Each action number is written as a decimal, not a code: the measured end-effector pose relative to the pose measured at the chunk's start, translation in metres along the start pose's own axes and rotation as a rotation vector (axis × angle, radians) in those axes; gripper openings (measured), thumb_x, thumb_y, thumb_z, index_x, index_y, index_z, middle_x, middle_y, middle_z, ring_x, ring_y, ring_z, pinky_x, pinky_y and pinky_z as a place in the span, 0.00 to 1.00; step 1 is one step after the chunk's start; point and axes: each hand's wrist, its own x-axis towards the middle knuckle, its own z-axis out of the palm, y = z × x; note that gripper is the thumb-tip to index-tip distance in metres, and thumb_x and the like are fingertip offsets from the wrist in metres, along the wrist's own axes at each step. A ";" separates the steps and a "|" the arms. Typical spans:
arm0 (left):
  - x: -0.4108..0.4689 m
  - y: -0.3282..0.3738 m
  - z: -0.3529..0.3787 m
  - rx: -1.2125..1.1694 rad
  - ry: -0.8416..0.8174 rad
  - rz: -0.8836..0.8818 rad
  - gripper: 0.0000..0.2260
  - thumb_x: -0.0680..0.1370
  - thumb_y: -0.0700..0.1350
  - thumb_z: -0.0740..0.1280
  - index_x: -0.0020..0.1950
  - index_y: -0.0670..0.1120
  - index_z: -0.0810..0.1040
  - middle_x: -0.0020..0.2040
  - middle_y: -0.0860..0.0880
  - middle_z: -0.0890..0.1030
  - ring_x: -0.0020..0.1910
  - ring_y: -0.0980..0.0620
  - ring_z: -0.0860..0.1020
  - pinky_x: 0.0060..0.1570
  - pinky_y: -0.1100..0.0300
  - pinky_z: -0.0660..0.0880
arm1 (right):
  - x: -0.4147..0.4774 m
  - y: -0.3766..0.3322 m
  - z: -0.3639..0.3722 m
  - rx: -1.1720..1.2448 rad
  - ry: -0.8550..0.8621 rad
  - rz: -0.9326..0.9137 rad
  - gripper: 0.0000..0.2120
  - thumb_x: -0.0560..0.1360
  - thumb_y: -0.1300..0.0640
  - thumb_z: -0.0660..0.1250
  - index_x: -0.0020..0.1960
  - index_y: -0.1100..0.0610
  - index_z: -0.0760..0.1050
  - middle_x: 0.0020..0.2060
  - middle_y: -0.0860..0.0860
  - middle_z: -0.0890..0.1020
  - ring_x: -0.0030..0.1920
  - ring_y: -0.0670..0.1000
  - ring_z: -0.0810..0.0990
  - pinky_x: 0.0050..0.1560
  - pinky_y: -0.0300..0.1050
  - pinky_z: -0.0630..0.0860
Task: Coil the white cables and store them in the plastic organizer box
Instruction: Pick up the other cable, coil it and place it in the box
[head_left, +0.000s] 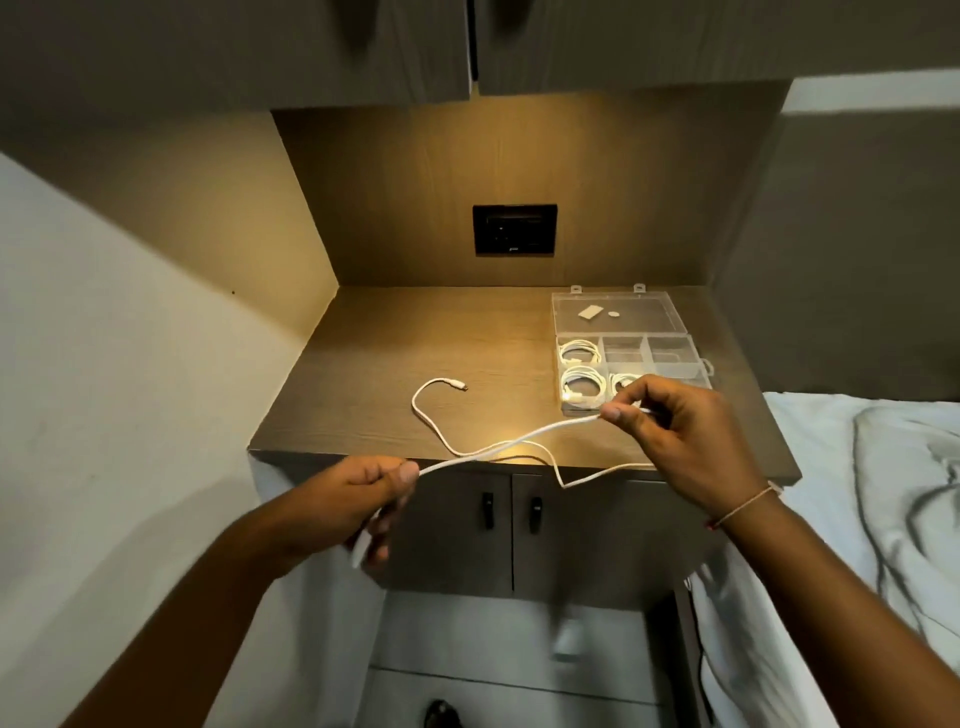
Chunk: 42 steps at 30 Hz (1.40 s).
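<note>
A white cable (511, 439) is stretched between my two hands over the front edge of the wooden countertop (363, 374). My left hand (363, 493) pinches one stretch of it, with a cable end hanging below the fingers. My right hand (670, 426) pinches the cable higher, close to the clear plastic organizer box (675, 353). The cable's far end with its plug (460, 386) lies curved on the counter. The box stands open at the back right, its lid (613, 312) laid flat behind it. Three compartments on its left side hold coiled white cables (579, 353).
A black socket plate (514, 229) sits on the back panel. Wall cabinets hang overhead. Two cabinet doors with dark handles (511, 512) are below the counter. A bed with white bedding (883, 493) is on the right, and a wall on the left.
</note>
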 end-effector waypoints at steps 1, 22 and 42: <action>-0.007 0.004 0.003 -0.071 -0.080 -0.018 0.16 0.79 0.58 0.59 0.39 0.50 0.77 0.30 0.48 0.73 0.26 0.51 0.72 0.28 0.60 0.72 | -0.006 0.000 -0.001 -0.015 0.057 0.008 0.17 0.69 0.34 0.63 0.44 0.46 0.80 0.38 0.45 0.83 0.39 0.47 0.80 0.35 0.48 0.80; 0.053 0.005 0.086 0.341 0.457 0.696 0.07 0.82 0.43 0.61 0.51 0.46 0.79 0.38 0.51 0.80 0.37 0.54 0.80 0.39 0.52 0.78 | -0.086 -0.040 0.054 -0.057 -0.100 0.035 0.06 0.76 0.46 0.66 0.46 0.47 0.78 0.29 0.42 0.79 0.30 0.44 0.76 0.32 0.47 0.74; 0.047 -0.001 0.086 -0.044 0.489 0.626 0.11 0.83 0.41 0.58 0.46 0.41 0.77 0.40 0.44 0.84 0.42 0.48 0.83 0.46 0.51 0.81 | -0.096 -0.052 0.080 -0.017 -0.351 0.025 0.15 0.78 0.39 0.58 0.49 0.46 0.80 0.26 0.40 0.75 0.29 0.43 0.75 0.33 0.43 0.71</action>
